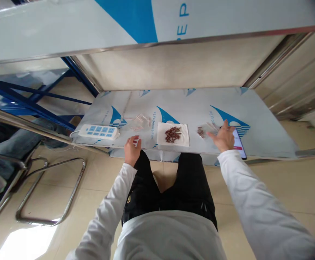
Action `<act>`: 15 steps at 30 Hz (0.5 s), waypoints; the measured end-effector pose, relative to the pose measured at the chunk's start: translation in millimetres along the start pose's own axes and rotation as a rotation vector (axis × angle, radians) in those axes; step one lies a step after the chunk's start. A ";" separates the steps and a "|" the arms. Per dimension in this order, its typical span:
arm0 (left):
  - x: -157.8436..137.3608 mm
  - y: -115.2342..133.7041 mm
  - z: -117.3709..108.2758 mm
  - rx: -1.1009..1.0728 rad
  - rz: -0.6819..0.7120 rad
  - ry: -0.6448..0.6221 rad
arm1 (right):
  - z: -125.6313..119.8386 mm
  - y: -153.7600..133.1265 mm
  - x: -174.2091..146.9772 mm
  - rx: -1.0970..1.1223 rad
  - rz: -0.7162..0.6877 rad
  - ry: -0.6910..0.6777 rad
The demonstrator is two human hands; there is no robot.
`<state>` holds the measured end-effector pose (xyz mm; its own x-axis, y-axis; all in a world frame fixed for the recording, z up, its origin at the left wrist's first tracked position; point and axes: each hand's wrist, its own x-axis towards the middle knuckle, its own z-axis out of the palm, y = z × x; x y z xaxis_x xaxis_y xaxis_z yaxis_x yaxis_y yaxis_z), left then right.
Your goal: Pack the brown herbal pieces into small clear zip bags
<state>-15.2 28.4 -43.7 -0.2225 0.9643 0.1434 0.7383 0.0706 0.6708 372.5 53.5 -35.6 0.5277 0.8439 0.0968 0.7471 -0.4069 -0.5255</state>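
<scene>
My right hand (223,137) hovers at or just over the shelf with thumb and fingers spread. It is beside a clear plastic bag (209,128) with small brown screw-like pieces (200,132) in or next to it. My left hand (132,150) rests by the shelf's front edge, fingers loosely bent and thumb apart, with nothing seen in it. Between the hands lies a white cloth or paper (184,139) bearing a heap of brown screw-like pieces (173,134). Beyond my left hand are several small clear plastic bags (142,121).
A white power strip (99,132) with blue sockets lies at the left of the film-covered shelf (265,133). A phone (238,144) lies partly beneath my right hand. An upper shelf (214,21) overhangs the back. A metal-framed chair (65,213) and a seated person's leg (18,142) are at left.
</scene>
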 end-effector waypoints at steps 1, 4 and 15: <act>12.2 -4.0 3.8 0.036 0.016 0.036 | -2.6 -2.5 -5.9 -0.026 -0.029 0.019; 45.8 -11.7 14.1 0.318 0.127 0.003 | -7.1 -13.5 -29.7 -0.055 -0.138 0.050; 71.5 -15.2 22.3 0.513 0.175 -0.163 | 12.1 -43.9 -135.2 0.246 -0.399 -0.081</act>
<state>-28.1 102.0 -59.9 0.0023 0.9969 0.0790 0.9793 -0.0182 0.2014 263.4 -38.5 -35.8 0.1787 0.9460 0.2704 0.7622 0.0407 -0.6461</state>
